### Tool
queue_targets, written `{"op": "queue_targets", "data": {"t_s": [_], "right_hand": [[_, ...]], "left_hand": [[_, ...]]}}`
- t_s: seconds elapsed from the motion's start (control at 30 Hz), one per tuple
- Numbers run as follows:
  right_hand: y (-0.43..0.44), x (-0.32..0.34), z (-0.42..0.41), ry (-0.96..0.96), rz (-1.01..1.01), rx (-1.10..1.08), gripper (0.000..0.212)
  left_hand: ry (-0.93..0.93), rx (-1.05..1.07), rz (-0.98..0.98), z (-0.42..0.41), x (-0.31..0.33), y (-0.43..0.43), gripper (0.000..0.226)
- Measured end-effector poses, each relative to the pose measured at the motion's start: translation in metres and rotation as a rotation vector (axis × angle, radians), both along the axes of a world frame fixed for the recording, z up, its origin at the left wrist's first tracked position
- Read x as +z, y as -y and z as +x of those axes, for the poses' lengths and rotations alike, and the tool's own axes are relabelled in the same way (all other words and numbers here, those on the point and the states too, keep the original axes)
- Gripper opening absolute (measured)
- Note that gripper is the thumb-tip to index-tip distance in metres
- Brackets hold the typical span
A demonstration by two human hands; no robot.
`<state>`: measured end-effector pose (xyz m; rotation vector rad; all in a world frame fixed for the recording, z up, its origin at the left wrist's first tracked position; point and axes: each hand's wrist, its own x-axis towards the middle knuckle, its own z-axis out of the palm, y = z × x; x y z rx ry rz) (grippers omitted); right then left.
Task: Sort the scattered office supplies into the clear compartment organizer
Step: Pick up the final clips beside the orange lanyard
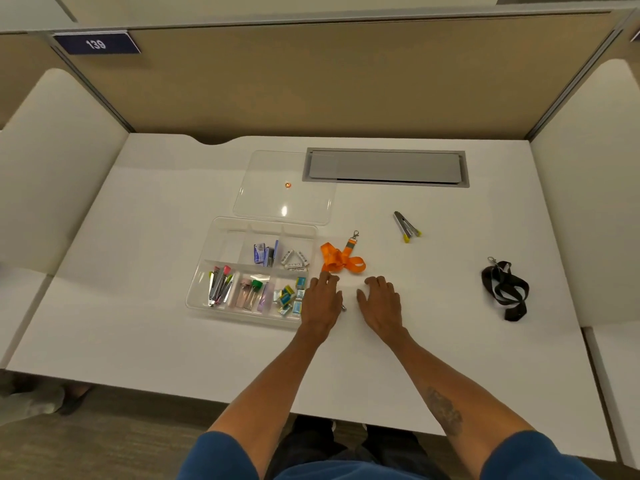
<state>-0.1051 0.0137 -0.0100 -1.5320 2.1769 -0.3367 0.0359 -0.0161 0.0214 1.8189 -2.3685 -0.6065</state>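
The clear compartment organizer (221, 233) lies left of centre on the white desk, holding nail clippers, clips, staple boxes and small packets in separate sections. Just right of it lies a bunched orange lanyard (341, 260). My left hand (320, 301) rests flat beside the organizer's right edge, fingertips touching the orange lanyard; a small metal bit peeks out by its thumb. My right hand (381, 303) lies flat on the desk with fingers apart, holding nothing. A grey clipper with yellow tips (407, 227) sits farther back right. A black lanyard (507, 289) lies at the far right.
The organizer's clear lid (284, 187) lies behind it, overlapping a grey cable hatch (386, 167) set in the desk. Tan partition walls enclose the desk (138, 341) at the back and sides. A number plate reading 139 (96, 44) hangs top left.
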Motion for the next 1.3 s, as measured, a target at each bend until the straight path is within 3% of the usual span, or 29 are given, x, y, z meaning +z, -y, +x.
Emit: {"op": "queue_targets", "data": {"t_s": [0.13, 0.23, 0.53, 0.7, 0.97, 1.17, 1.3], "right_hand": [[0.018, 0.003, -0.034, 0.005, -0.04, -0.135, 0.028], [0.034, 0.004, -0.057, -0.001, -0.058, -0.173, 0.027], [0.083, 0.006, -0.108, -0.084, -0.159, -0.249, 0.033], [0.11, 0.002, -0.122, -0.047, -0.069, -0.246, 0.041], [0.116, -0.003, -0.121, -0.129, 0.024, -0.116, 0.031], [0.114, 0.009, -0.097, 0.3, 0.068, -0.407, 0.04], [0.119, 0.032, -0.065, 0.656, 0.014, -0.553, 0.022]], "left_hand": [[0.165, 0.158, 0.146, -0.017, -0.011, -0.011, 0.049], [0.19, 0.217, 0.185, -0.029, -0.017, -0.017, 0.053], [-0.014, 0.429, 0.18, -0.04, -0.024, -0.02, 0.047], [-0.058, 0.514, 0.202, -0.043, -0.022, -0.029, 0.066], [-0.101, 0.607, 0.192, -0.045, -0.018, -0.031, 0.062], [-0.238, 0.647, 0.192, -0.049, -0.007, -0.022, 0.064], [-0.316, 0.555, 0.146, -0.046, 0.002, -0.007, 0.064]]}}
